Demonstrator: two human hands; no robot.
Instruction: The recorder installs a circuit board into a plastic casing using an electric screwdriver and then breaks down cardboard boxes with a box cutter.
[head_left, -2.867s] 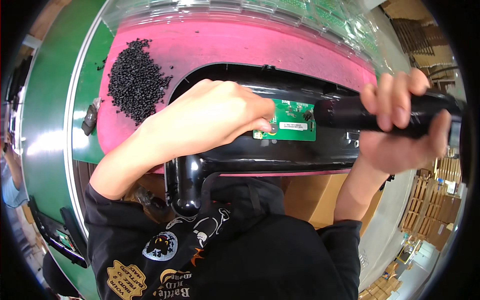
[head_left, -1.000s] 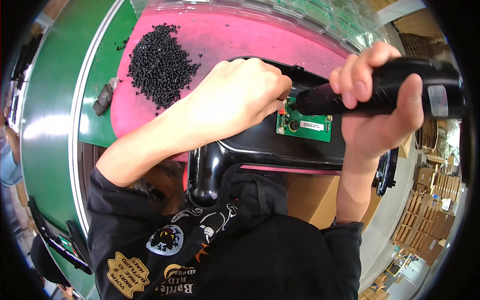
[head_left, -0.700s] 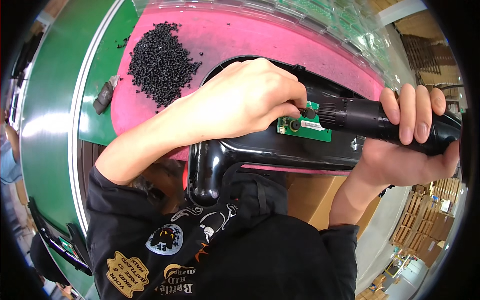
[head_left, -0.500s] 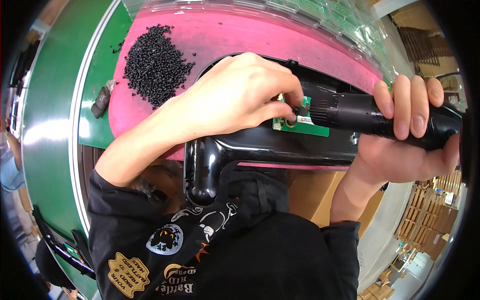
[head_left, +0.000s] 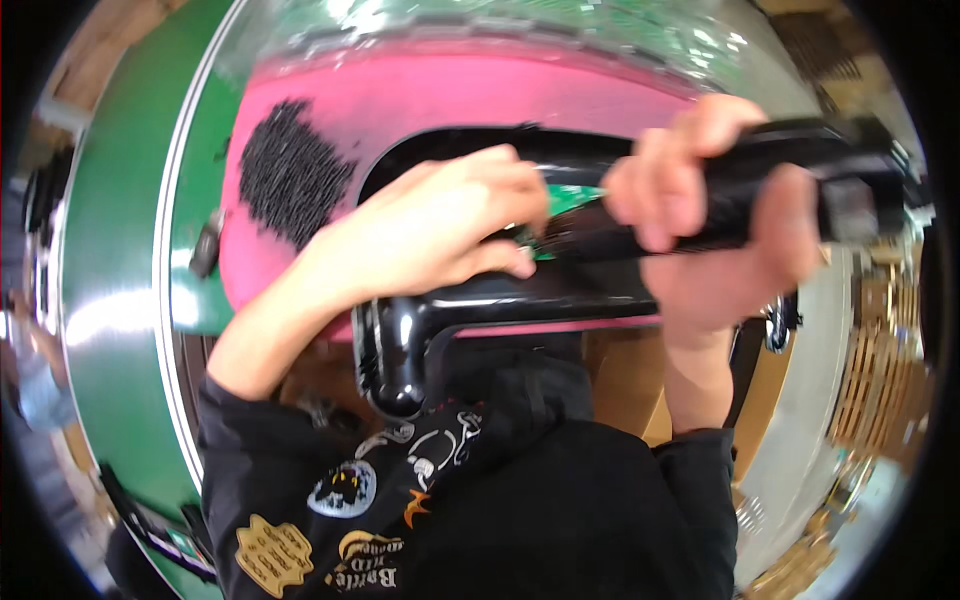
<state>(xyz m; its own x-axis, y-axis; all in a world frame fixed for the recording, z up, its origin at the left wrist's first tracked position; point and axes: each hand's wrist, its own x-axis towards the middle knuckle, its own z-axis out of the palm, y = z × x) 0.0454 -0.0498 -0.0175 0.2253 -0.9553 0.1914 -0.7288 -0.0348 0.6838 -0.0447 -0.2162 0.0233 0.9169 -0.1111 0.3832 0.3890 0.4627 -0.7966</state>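
Note:
My right hand [head_left: 690,285] is wrapped round a thick black cylindrical power tool [head_left: 740,190], probably an electric screwdriver, lying nearly level and smeared by motion. Its narrower end points left at a green circuit board [head_left: 572,197], partly covered by my hands. The board sits in a glossy black plastic housing [head_left: 520,312], which has a rounded leg bending toward me at its left. Over the board's left part, the thumb and fingers of my left hand [head_left: 440,220] are pinched beside the tool's end. Whatever they hold is hidden.
Under the housing lies a pink mat [head_left: 450,85]. A heap of small black screws [head_left: 290,180] rests on its left side, with a dark lump [head_left: 206,250] beyond the mat edge. Clear plastic trays [head_left: 520,25] stand behind. A cardboard box [head_left: 628,385] is below the table edge.
The tool and my right hand have moved left and turned, covering more of the board. My left hand remains pinched at the board. The whole view has shifted slightly and blurred.

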